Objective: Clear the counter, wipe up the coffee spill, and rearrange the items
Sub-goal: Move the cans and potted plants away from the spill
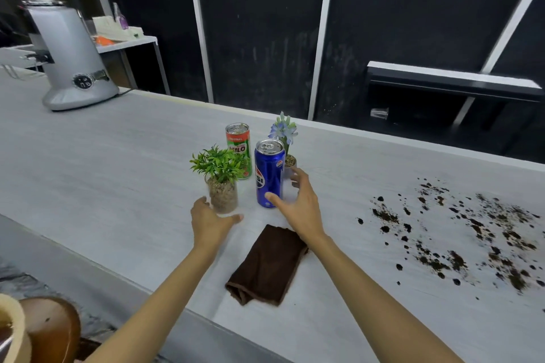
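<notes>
**First onlooker:** What's going on at the counter (118, 171)?

**Second onlooker:** A person is reaching with both hands into the cluster of items standing near the middle of the far edge. The left hand (209, 221) is framing the green plant (223, 196) in its glass pot, with the fingers spread at the pot's left and the thumb stretched across in front. The right hand (300, 209) is cupping toward the blue Pepsi can (269, 174), fingers splayed behind it and thumb at its front. I can't tell whether the thumb is touching.

**First onlooker:** And the coffee spill (460, 233)?

**Second onlooker:** It's lying unwiped toward the counter's right end, well apart from both hands. The brown cloth (267, 265) is sitting folded near the near edge, between the forearms, with nobody holding it.

**First onlooker:** What are you worrying about?

**Second onlooker:** Crowding. The Milo can (239, 147) is standing just behind the plant, and the small blue flower pot (287, 144) is just behind the Pepsi can. Fingers closing round the back of that can could be knocking the flower pot over, and the far edge is near. The plant looks top-heavy to me, so a low one-handed grab may be tipping it. I can't tell whether the can is opened. If it is, a tilt would be making a second spill. Anything set down to the right would be landing in the grounds.
</notes>
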A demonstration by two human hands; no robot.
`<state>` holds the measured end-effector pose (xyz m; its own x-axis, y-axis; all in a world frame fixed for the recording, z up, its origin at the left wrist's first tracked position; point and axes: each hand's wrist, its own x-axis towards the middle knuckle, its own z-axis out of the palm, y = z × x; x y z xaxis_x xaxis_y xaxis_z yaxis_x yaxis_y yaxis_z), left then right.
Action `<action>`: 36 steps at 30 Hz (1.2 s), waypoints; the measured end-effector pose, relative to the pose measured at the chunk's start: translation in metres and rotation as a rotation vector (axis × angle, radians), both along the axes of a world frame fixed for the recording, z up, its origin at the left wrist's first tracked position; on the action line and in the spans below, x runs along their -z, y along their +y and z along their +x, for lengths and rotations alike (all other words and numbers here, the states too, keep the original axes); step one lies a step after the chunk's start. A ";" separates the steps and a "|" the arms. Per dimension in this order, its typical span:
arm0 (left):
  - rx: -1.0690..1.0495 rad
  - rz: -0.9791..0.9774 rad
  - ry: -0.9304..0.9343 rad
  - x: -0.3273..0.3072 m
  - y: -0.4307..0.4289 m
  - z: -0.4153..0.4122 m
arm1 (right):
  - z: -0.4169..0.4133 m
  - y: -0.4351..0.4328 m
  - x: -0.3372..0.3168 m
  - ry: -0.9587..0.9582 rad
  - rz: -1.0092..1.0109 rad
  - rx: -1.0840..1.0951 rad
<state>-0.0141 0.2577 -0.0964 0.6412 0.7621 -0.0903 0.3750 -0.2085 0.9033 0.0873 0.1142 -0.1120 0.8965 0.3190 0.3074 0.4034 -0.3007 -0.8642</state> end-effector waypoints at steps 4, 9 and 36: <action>0.041 -0.012 -0.081 -0.007 -0.045 -0.007 | -0.001 -0.038 -0.002 0.018 0.031 0.112; 0.328 -0.105 -0.207 -0.027 -0.126 0.017 | -0.002 -0.114 -0.016 -0.002 0.115 0.276; 0.710 -0.097 -0.258 -0.028 -0.534 0.136 | 0.070 -0.537 -0.019 0.022 0.131 0.712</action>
